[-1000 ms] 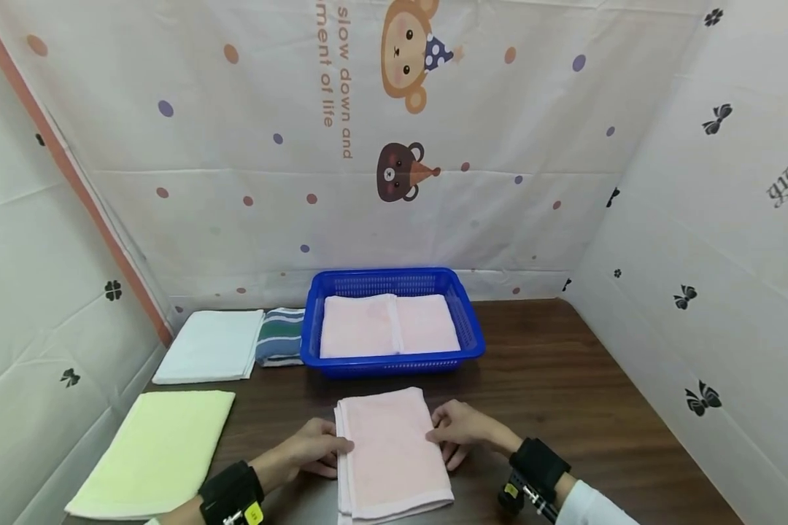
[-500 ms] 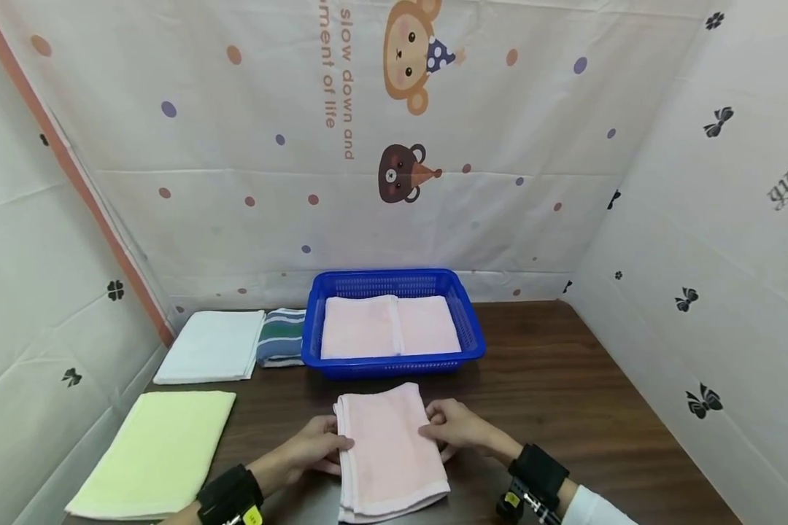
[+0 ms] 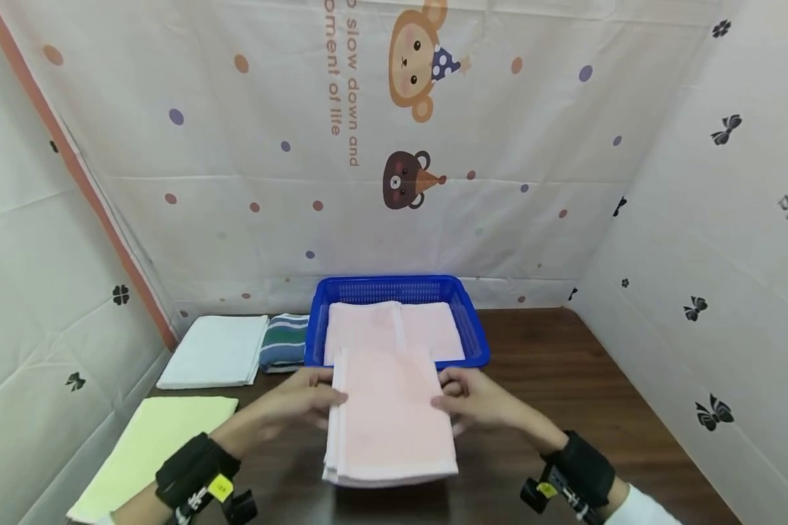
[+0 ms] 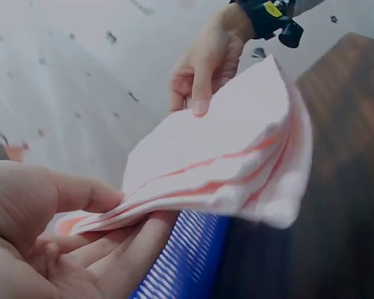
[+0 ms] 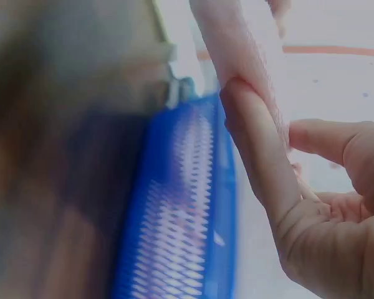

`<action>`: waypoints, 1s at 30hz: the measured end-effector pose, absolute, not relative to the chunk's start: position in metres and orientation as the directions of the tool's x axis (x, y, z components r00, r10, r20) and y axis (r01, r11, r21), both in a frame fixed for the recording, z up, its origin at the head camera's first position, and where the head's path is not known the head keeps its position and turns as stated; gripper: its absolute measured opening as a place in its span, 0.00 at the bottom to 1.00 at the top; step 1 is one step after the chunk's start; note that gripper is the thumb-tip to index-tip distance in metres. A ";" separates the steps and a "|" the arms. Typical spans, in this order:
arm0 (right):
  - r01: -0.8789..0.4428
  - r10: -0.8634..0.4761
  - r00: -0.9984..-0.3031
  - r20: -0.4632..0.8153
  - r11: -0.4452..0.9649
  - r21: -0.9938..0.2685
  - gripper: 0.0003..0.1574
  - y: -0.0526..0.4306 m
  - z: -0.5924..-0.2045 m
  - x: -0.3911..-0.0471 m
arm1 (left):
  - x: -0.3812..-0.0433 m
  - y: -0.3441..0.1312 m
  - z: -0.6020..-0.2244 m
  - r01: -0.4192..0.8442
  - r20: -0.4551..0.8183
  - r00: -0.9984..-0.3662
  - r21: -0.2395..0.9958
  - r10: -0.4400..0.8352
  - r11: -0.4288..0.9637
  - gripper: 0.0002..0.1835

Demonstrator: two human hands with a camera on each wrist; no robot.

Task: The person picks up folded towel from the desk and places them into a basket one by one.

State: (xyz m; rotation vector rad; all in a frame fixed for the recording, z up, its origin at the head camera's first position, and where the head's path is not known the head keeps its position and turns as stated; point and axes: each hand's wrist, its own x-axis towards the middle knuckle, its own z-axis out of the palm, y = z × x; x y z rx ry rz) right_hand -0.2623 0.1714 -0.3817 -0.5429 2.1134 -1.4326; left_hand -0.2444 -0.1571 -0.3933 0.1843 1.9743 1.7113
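A folded pink towel (image 3: 394, 419) hangs above the table, its far end overlapping the front of the blue basket (image 3: 479, 343) in the head view. My left hand (image 3: 295, 399) pinches its left edge, thumb on top and fingers beneath. On the opposite edge my right hand (image 3: 482, 401) grips it the same way. Several folded layers of the towel (image 4: 224, 162) show in the left wrist view. Inside the basket lie pink folded towels (image 3: 364, 328), side by side. The right wrist view has the right hand (image 5: 324, 199) pinching the towel beside the basket's perforated wall (image 5: 181, 205).
To the left on the brown table (image 3: 538, 364) lie a yellow folded towel (image 3: 151, 445), a white folded towel (image 3: 213, 350) and a striped folded towel (image 3: 284, 343) against the basket. Patterned sheets (image 3: 236, 146) enclose the back and sides.
Both hands have lifted the pink towel off the table and moved it forward toward the basket. The head view has shifted slightly.
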 end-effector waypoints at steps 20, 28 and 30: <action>-0.193 -0.218 -0.975 -0.031 0.914 -0.356 0.25 0.164 -0.408 -0.486 | -0.432 -0.084 -0.400 -0.248 -0.255 -0.967 0.930 -0.009 0.270 0.07; -0.049 -0.070 -0.992 -0.103 0.980 -0.194 0.10 0.143 -0.376 -0.440 | -0.443 -0.075 -0.420 -0.321 -0.346 -0.938 0.853 -0.014 0.412 0.12; -0.004 -0.032 -0.989 -0.143 0.981 -0.193 0.12 0.147 -0.377 -0.442 | -0.446 -0.068 -0.422 -0.304 -0.347 -0.938 0.828 0.005 0.471 0.09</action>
